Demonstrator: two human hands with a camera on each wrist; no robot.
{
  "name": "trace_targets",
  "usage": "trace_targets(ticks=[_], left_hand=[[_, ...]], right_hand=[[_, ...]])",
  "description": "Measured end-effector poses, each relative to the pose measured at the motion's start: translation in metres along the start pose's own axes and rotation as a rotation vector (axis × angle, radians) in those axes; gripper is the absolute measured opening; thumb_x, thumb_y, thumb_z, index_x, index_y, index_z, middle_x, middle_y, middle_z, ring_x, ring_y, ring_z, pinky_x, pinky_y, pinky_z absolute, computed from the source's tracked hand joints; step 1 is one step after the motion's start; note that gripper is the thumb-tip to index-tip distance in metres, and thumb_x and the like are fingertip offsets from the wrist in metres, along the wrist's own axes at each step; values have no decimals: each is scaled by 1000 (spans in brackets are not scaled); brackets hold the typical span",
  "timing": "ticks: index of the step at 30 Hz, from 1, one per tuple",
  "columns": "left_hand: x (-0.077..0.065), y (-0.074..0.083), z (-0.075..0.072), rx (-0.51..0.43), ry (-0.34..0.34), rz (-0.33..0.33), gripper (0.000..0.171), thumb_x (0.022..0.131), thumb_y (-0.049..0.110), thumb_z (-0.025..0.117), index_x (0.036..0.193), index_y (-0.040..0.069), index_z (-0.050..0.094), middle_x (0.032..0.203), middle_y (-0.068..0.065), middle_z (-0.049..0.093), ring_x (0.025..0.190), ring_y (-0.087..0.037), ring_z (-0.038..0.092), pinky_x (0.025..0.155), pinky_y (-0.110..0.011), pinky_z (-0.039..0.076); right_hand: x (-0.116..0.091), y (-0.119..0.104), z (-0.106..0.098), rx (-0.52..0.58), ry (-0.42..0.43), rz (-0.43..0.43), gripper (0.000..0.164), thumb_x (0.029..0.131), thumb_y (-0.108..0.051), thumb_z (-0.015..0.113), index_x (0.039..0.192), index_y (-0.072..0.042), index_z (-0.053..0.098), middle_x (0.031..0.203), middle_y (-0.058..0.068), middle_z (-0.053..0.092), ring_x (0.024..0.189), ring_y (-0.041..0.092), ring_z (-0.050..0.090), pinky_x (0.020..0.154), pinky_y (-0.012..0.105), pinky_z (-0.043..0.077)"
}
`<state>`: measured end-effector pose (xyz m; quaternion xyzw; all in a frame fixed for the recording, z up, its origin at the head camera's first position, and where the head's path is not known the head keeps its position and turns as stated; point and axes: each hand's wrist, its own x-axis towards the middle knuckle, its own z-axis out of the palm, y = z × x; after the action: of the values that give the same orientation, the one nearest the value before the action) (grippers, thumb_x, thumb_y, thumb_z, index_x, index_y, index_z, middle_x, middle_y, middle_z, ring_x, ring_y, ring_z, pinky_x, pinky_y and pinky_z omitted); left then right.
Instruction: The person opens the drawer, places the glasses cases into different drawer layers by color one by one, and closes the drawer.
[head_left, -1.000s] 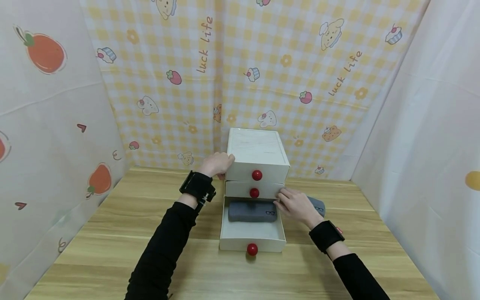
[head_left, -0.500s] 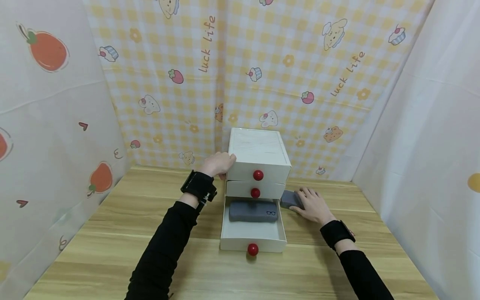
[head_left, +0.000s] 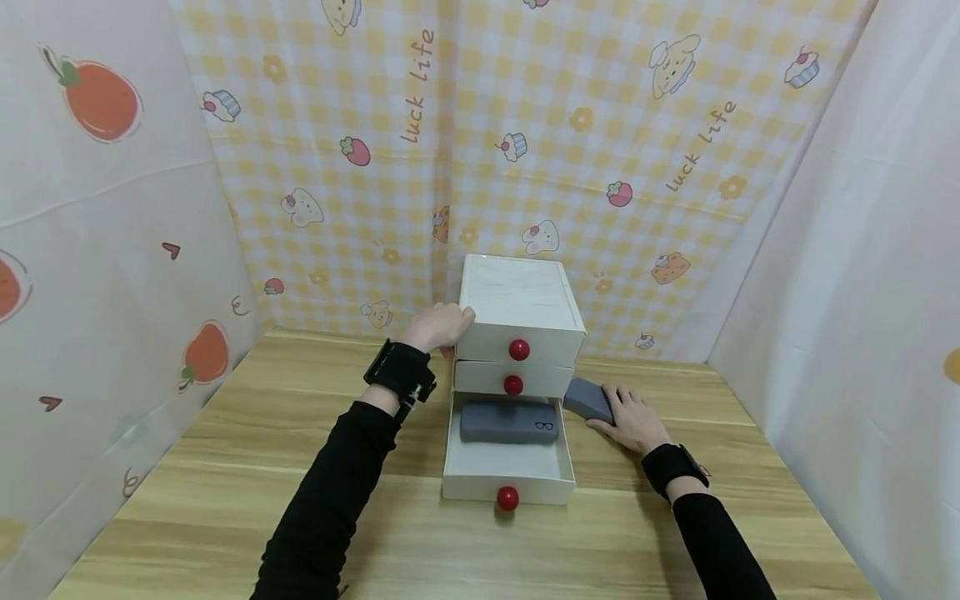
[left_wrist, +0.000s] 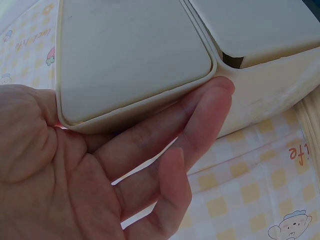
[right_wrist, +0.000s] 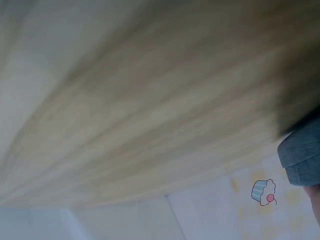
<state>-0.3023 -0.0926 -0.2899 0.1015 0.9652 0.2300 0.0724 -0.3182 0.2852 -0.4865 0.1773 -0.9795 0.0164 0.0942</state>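
Note:
A small white drawer cabinet (head_left: 521, 292) with red round knobs stands near the back of the table. My left hand (head_left: 438, 327) grips its upper left corner; the left wrist view shows the fingers (left_wrist: 200, 110) lying against the cabinet's side. The bottom drawer (head_left: 510, 489) is pulled out, with a grey-blue glasses case (head_left: 506, 422) lying inside. To the right of the cabinet, my right hand (head_left: 636, 421) holds a second grey-blue glasses case (head_left: 588, 400) by its right end. In the right wrist view, only part of that case (right_wrist: 305, 155) shows at the right edge.
The middle drawer (head_left: 480, 378) and the top drawer (head_left: 487, 343) are pushed in. A wooden table (head_left: 225, 467) carries everything. A yellow checked cloth (head_left: 375, 208) hangs behind the cabinet, with white cloths (head_left: 112, 292) at the sides.
My right hand has left the drawer's right edge, moved right, and taken hold of the second glasses case, which has turned slightly. My left hand stays on the cabinet.

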Motion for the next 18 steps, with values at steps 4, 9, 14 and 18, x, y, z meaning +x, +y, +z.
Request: trace_targets(ticks=[4,9,14,18], left_hand=[[-1,1,0,2,2,-1,52,100,34,18,64,12,48,77,-18,72,60,-22,64,92,-42,46],[0,0,1,-5,-2,6,52,100,34,18,62,13,46,79,-18,72,58,-21,64,88,-41,48],[-1,0,0,-3,2,-2,51,99,34,17,63,12,46,80,-18,72,59,-20,65,88,-41,48],[-1,1,0,-1,6,-2,51,99,34,17,64,13,47,80,-19,72,60,-21,65,90,-42,47]], right_hand=[[1,0,1,3,17,4,79,85,-57,59,139,-2,42,122,26,53,111,43,53,93,56,42],[-3,-2,-4,60,17,13,79,85,-55,60,138,1,43,121,28,54,110,45,53,93,56,42],[-9,-2,-15,116,16,26,80,85,-58,58,138,0,42,124,28,53,111,45,54,89,56,45],[-15,-4,-27,129,28,27,80,85,-59,58,139,-1,42,125,29,53,110,45,55,88,56,46]])
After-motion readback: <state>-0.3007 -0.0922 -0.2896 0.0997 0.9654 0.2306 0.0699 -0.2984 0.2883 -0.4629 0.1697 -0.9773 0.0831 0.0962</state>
